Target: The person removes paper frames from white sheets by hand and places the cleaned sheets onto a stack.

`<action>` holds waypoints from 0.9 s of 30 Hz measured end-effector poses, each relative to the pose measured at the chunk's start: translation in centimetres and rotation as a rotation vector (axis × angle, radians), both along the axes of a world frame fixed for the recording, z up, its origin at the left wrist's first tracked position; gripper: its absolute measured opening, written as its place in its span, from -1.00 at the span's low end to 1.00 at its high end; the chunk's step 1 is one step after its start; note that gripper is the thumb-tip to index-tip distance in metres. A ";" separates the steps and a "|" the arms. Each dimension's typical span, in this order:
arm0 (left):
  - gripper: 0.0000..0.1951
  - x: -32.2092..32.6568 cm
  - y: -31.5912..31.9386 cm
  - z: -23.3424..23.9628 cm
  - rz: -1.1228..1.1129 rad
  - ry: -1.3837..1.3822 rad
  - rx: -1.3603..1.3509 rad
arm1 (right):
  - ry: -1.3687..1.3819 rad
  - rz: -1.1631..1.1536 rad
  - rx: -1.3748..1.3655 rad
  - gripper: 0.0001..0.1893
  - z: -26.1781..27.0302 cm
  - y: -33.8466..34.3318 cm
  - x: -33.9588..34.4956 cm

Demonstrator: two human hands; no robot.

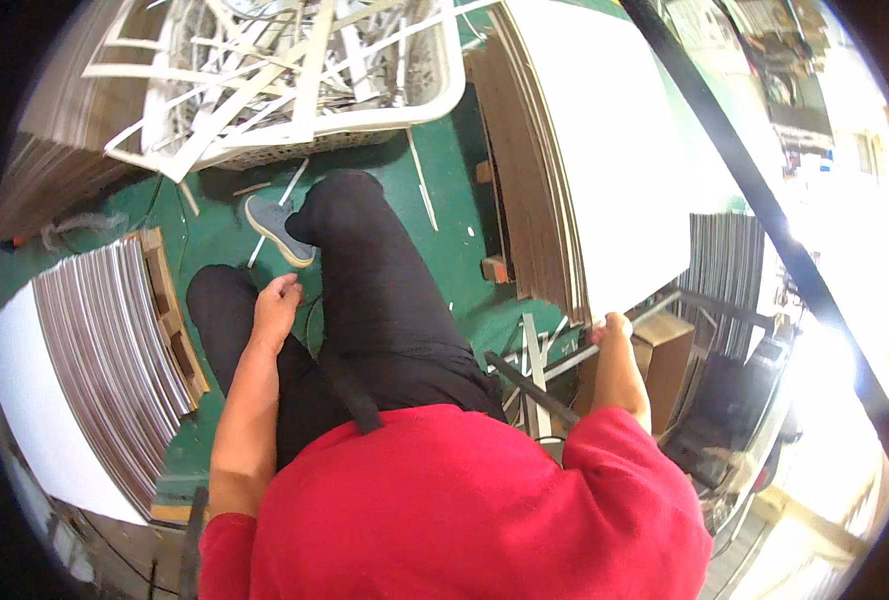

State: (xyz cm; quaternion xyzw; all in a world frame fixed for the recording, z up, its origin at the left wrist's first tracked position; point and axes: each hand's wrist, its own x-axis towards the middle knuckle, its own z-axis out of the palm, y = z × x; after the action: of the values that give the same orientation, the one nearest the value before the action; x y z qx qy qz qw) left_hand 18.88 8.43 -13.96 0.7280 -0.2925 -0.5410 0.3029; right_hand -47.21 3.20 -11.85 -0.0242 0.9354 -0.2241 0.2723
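Note:
My left hand (278, 304) hangs beside my left knee, over the dark trousers. Its fingers are loosely bent, and nothing shows in it. On the right, my right hand (611, 327) is at the near corner of a tall stack of boards with a white top sheet (617, 150). The fingers touch that corner, but whether they pinch a sheet is hidden. Brown layered edges (523, 172) of this stack face my legs.
A white plastic basket (422, 112) heaped with cut strips stands ahead. Another board stack (107, 337) rests on a wooden pallet (174, 322) at left. Loose strips lie on the green floor (384, 161). A metal frame (534, 390) and a cardboard box (662, 337) are near my right arm.

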 end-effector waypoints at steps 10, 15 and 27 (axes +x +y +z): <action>-0.65 -0.2 -0.2 -0.3 -0.011 -0.004 -0.002 | -0.115 -0.234 -0.288 -0.67 9.0 -2.1 3.4; -0.66 0.1 -0.1 -1.4 -0.024 -0.009 0.006 | -0.073 -0.031 -0.287 -0.75 8.9 -2.7 5.6; -0.66 0.5 0.0 -0.9 -0.017 0.094 0.070 | -0.098 0.136 -0.147 -0.68 5.1 -3.7 8.9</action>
State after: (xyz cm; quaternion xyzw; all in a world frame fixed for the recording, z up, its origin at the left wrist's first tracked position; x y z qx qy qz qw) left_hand 19.34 8.44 -14.88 0.7096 -0.2650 -0.5870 0.2858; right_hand -38.29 -0.49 -6.77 -0.0966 0.8981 -0.2742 0.3299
